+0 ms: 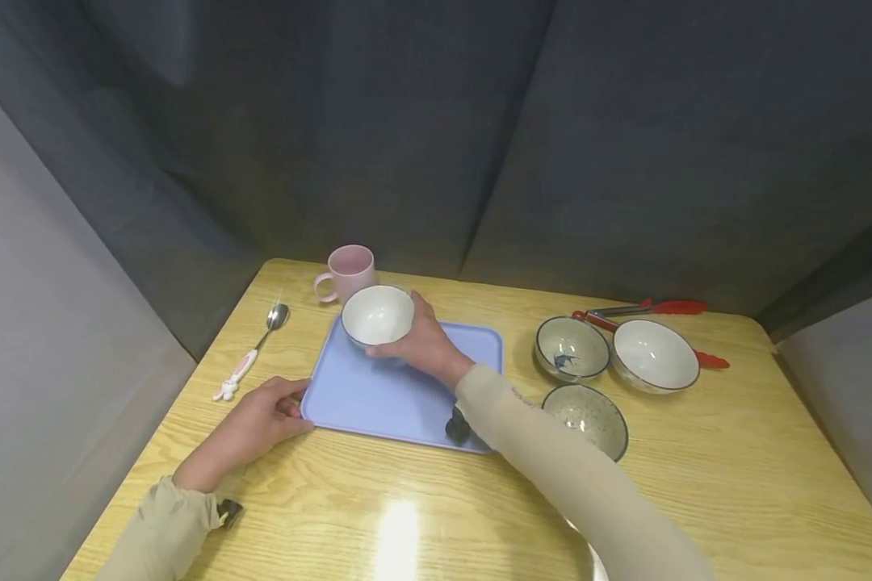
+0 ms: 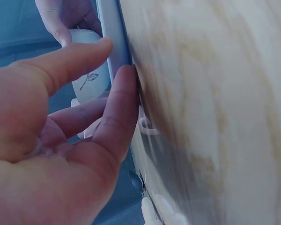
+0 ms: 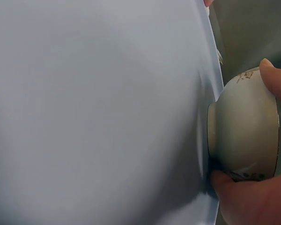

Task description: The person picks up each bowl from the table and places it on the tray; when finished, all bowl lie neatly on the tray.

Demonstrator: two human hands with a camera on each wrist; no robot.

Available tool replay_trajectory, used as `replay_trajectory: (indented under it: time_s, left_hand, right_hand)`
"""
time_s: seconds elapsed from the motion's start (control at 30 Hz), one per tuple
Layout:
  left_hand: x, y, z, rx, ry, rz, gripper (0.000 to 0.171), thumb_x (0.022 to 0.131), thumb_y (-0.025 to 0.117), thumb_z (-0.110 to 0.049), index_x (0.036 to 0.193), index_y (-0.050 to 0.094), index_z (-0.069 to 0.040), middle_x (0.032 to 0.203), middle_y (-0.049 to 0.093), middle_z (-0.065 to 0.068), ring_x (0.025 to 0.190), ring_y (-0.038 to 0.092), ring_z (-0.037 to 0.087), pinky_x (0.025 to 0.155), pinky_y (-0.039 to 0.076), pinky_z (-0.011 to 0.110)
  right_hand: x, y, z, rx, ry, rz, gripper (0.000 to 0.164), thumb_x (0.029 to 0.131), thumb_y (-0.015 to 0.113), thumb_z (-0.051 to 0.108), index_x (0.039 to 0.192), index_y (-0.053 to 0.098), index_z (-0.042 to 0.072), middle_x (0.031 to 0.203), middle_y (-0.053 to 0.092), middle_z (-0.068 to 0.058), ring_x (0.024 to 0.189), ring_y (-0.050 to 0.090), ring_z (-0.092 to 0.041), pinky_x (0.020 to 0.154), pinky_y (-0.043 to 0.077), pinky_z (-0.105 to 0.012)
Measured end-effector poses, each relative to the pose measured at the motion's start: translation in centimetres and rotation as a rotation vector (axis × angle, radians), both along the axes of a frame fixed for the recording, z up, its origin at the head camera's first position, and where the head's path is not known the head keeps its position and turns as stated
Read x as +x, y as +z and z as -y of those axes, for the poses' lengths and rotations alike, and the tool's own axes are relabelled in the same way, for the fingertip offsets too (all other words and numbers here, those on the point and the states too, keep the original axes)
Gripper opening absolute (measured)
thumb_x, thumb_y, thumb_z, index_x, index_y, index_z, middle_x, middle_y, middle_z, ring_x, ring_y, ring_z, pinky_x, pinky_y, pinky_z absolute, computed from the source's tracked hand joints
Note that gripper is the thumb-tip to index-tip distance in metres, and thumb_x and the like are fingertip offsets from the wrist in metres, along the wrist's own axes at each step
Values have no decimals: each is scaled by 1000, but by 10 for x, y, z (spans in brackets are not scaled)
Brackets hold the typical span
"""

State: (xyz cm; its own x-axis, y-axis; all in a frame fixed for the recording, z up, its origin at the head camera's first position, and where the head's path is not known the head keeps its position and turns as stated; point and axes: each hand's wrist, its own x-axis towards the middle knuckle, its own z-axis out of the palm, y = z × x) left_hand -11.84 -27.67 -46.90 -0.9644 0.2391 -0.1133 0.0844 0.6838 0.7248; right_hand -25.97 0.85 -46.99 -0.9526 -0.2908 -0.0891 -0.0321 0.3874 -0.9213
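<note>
A white bowl (image 1: 378, 313) with a thin dark rim is held by my right hand (image 1: 427, 343), thumb at the near side and fingers at the far side. The bowl is over the back left part of a light blue tray (image 1: 378, 395). In the right wrist view the bowl (image 3: 246, 126) shows its foot close to the tray surface (image 3: 98, 112); whether they touch I cannot tell. At the tray's front left corner my left hand (image 1: 262, 415) grips the edge between thumb and fingers, also visible in the left wrist view.
Behind the tray stands a pink mug (image 1: 351, 274). A spoon (image 1: 250, 355) with a rabbit handle lies to its left. On the right are a patterned bowl (image 1: 572, 347), a white bowl (image 1: 656, 355), a speckled bowl (image 1: 589, 415) partly behind my sleeve, and red-tipped tongs (image 1: 676, 307).
</note>
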Motion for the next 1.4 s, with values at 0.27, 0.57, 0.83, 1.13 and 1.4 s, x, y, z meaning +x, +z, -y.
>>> replay_trajectory:
  time_s: [0.27, 0.57, 0.83, 1.13, 1.4]
  left_hand:
    - [-1, -2, -1, 9, -15, -9, 69, 96, 89, -10, 155, 58, 11, 119, 69, 16, 103, 69, 20, 77, 57, 21]
    - [-3, -1, 1, -20, 1, -4, 69, 97, 88, -11, 156, 58, 8, 119, 69, 12, 105, 69, 19, 80, 58, 21]
    - [-2, -1, 0, -16, -5, -15, 70, 95, 89, -10, 155, 58, 10, 117, 70, 14, 103, 70, 20, 80, 59, 21]
    - [-1, -4, -1, -16, 0, -15, 71, 95, 90, -10, 155, 58, 10, 115, 69, 13, 102, 70, 18, 80, 59, 20]
    - [0, -3, -1, -13, 7, -4, 71, 95, 89, -11, 155, 58, 10, 117, 70, 13, 103, 70, 18, 80, 60, 20]
  right_hand:
    - [5, 9, -3, 71, -45, -25, 130, 79, 104, 39, 176, 25, 6, 171, 41, -20, 151, 53, -39, 130, 44, -55]
    - [2, 34, -13, 129, -70, -69, 118, 86, 98, 42, 174, 30, 4, 171, 45, -18, 161, 48, -38, 134, 41, -53]
    - [6, 56, -28, 103, -82, -89, 114, 88, 96, 42, 175, 30, 7, 172, 47, -15, 162, 47, -36, 134, 42, -51]
    - [19, 81, -50, 56, -23, -88, 103, 92, 95, 38, 173, 38, 9, 173, 48, -12, 163, 47, -31, 136, 39, -45]
    - [32, 92, -68, 40, 4, -85, 104, 91, 95, 37, 174, 37, 10, 174, 48, -10, 163, 46, -26, 137, 37, -42]
